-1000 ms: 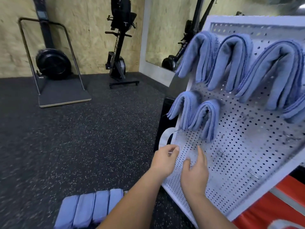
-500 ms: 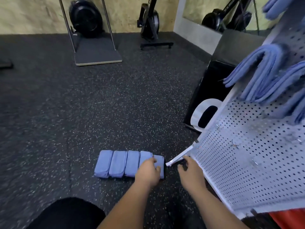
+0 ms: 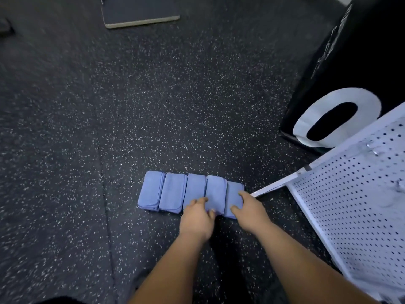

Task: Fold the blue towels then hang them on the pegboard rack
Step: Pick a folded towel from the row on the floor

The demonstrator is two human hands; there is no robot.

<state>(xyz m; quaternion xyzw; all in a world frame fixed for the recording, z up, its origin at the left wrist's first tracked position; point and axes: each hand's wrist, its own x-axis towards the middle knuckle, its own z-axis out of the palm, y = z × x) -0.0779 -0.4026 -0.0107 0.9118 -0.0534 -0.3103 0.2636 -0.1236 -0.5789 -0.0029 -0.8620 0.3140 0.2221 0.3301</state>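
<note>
Several folded blue towels [image 3: 173, 193] lie side by side in a row on the dark speckled floor. My left hand [image 3: 197, 216] is at the near end of the second towel from the right [image 3: 215, 191], fingers and thumb curled on it. My right hand [image 3: 247, 209] holds the rightmost towel [image 3: 233, 191], thumb on its left side and fingers at its right edge. The white pegboard rack [image 3: 350, 205] leans at the right, only its lower corner in view, with no towels visible on this part.
A black box with a white ring mark [image 3: 355, 62] stands behind the pegboard at the upper right. The edge of a flat platform [image 3: 140, 16] shows at the top. A thin white bar [image 3: 274, 187] sticks out from the rack toward the towels.
The view dropped from the pegboard with its hung towels down to the floor. Both hands left the pegboard and came down onto the right end of the towel row.
</note>
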